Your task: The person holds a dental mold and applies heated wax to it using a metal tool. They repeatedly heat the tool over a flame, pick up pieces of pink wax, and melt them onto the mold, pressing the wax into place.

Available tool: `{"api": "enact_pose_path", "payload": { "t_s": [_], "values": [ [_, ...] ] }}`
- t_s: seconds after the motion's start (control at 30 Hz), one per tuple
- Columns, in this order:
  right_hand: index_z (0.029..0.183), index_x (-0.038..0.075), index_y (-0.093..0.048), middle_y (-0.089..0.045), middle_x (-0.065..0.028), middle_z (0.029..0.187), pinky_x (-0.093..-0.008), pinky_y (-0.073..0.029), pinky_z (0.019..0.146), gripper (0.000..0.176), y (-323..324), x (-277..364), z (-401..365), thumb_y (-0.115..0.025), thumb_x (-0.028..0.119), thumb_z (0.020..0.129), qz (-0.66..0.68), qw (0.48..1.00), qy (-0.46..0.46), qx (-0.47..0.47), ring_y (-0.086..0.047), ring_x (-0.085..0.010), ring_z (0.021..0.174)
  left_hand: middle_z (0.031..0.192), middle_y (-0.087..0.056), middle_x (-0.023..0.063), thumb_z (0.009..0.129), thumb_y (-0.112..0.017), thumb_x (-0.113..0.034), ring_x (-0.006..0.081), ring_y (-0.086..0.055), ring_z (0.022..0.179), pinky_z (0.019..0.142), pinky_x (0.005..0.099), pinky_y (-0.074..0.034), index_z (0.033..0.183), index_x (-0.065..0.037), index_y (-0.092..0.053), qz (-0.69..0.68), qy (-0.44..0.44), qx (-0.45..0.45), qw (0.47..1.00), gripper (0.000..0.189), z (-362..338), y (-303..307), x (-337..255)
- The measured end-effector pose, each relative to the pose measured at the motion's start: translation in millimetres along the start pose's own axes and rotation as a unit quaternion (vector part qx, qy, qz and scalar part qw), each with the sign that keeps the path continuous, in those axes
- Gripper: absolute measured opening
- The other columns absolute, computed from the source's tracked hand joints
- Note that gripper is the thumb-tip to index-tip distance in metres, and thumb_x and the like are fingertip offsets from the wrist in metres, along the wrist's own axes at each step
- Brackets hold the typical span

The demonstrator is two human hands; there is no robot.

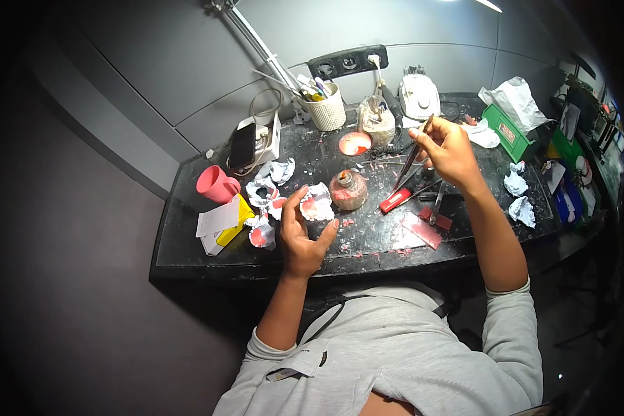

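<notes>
My left hand point(304, 243) is curled with thumb and fingers around a white plaster dental cast point(317, 205) with pink wax on it. Pinched in my right hand point(451, 152) is a slim dark wax knife point(408, 166), its tip pointing down and left over the bench. Between the hands stands a round glass spirit lamp point(349, 193), with an orange spot at its wick. A red-handled tool point(395, 200) lies below the wax knife tip. Pink wax sheets point(423, 230) lie nearer the front edge.
More plaster casts point(261, 232) sit at left near a pink mug point(216, 183), a yellow box point(236, 220) and a phone point(243, 147). Behind are a wax dish point(355, 143), a pen cup point(326, 112) and a white device point(419, 97). A green box point(506, 133) stands at right.
</notes>
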State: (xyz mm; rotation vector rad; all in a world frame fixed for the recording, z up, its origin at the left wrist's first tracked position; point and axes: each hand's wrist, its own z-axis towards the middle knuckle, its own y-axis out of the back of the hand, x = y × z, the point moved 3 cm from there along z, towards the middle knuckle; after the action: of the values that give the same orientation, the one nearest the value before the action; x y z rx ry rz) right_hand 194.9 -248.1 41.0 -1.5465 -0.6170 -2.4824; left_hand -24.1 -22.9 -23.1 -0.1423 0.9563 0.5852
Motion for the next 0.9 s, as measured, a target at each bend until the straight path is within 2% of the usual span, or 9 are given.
{"api": "enact_pose_path", "payload": {
  "t_s": [0.07,0.3,0.4,0.47,0.5,0.53,0.6,0.63,0.9],
  "values": [
    [0.087,0.001,-0.064,-0.067,-0.0035,0.070,-0.0260,-0.050,0.047,0.024,1,0,0,-0.072,0.022,0.095,-0.010,1.000,-0.019,0.002,-0.065,-0.0094,0.058,0.129,-0.053,0.0141,0.076,-0.077,0.005,0.0206,-0.053,0.120,0.107,0.0356,-0.041,0.139,0.003,-0.040,-0.069,-0.004,-0.021,0.997,0.073,1,-2,-5],
    [0.090,0.001,-0.064,-0.067,-0.0038,0.069,-0.0258,-0.051,0.046,0.022,0,-1,1,-0.072,0.021,0.095,0.005,0.999,-0.032,0.005,-0.066,-0.0100,0.058,0.129,-0.055,0.0146,0.078,-0.075,0.002,0.0210,-0.055,0.120,0.108,0.0364,-0.041,0.139,0.004,-0.041,-0.118,0.006,-0.009,0.993,0.070,1,5,1],
    [0.093,0.000,-0.064,-0.070,-0.0055,0.075,-0.0258,-0.055,0.051,0.020,0,3,0,-0.071,0.019,0.096,0.047,0.998,-0.031,0.016,-0.069,-0.0116,0.065,0.128,-0.054,0.0150,0.080,-0.075,0.002,0.0212,-0.055,0.120,0.107,0.0356,-0.042,0.140,0.004,-0.039,-0.123,0.012,-0.014,0.992,0.070,2,5,-1],
    [0.098,-0.001,-0.064,-0.072,-0.0081,0.084,-0.0267,-0.059,0.059,0.018,-4,18,-5,-0.069,0.016,0.097,0.201,0.978,0.043,0.033,-0.071,-0.0147,0.076,0.129,-0.054,0.0146,0.080,-0.075,0.002,0.0210,-0.054,0.121,0.108,0.0356,-0.041,0.141,0.004,-0.040,-0.123,0.021,-0.015,0.992,0.070,2,5,1],
    [0.103,-0.002,-0.064,-0.072,-0.0117,0.096,-0.0299,-0.063,0.070,0.014,-4,19,-7,-0.066,0.011,0.098,0.245,0.967,0.060,0.038,-0.072,-0.0179,0.088,0.129,-0.054,0.0146,0.080,-0.075,0.002,0.0210,-0.054,0.121,0.108,0.0356,-0.041,0.141,0.004,-0.040,-0.124,0.020,-0.015,0.992,0.070,1,5,2],
    [0.103,-0.002,-0.064,-0.072,-0.0117,0.096,-0.0299,-0.063,0.070,0.014,-6,20,-7,-0.066,0.011,0.098,0.244,0.967,0.062,0.038,-0.072,-0.0179,0.088,0.129,-0.054,0.0145,0.080,-0.075,0.002,0.0209,-0.054,0.121,0.108,0.0357,-0.041,0.141,0.005,-0.040,-0.130,0.024,-0.017,0.991,0.070,1,5,3],
    [0.106,-0.003,-0.064,-0.072,-0.0132,0.101,-0.0314,-0.064,0.078,0.012,-6,24,-9,-0.063,0.006,0.099,0.284,0.949,0.133,-0.021,-0.072,-0.0199,0.093,0.129,-0.054,0.0144,0.080,-0.075,0.003,0.0208,-0.053,0.121,0.108,0.0357,-0.041,0.142,0.005,-0.039,-0.137,0.028,-0.021,0.990,0.071,2,5,4],
    [0.106,-0.004,-0.064,-0.071,-0.0135,0.104,-0.0321,-0.063,0.083,0.011,-7,24,-9,-0.062,0.003,0.099,0.266,0.954,0.139,-0.014,-0.071,-0.0200,0.097,0.130,-0.054,0.0141,0.079,-0.075,0.005,0.0205,-0.054,0.121,0.108,0.0356,-0.042,0.142,0.005,-0.040,-0.139,0.037,-0.024,0.989,0.073,2,4,4],
    [0.107,-0.005,-0.065,-0.072,-0.0122,0.103,-0.0316,-0.062,0.085,0.012,-12,22,-11,-0.061,0.002,0.099,0.201,0.968,0.149,-0.003,-0.071,-0.0191,0.097,0.126,-0.055,0.0121,0.076,-0.077,0.008,0.0181,-0.056,0.116,0.103,0.0339,-0.045,0.144,0.007,-0.038,-0.125,0.042,-0.028,0.991,0.078,3,3,2]
  ]
}}
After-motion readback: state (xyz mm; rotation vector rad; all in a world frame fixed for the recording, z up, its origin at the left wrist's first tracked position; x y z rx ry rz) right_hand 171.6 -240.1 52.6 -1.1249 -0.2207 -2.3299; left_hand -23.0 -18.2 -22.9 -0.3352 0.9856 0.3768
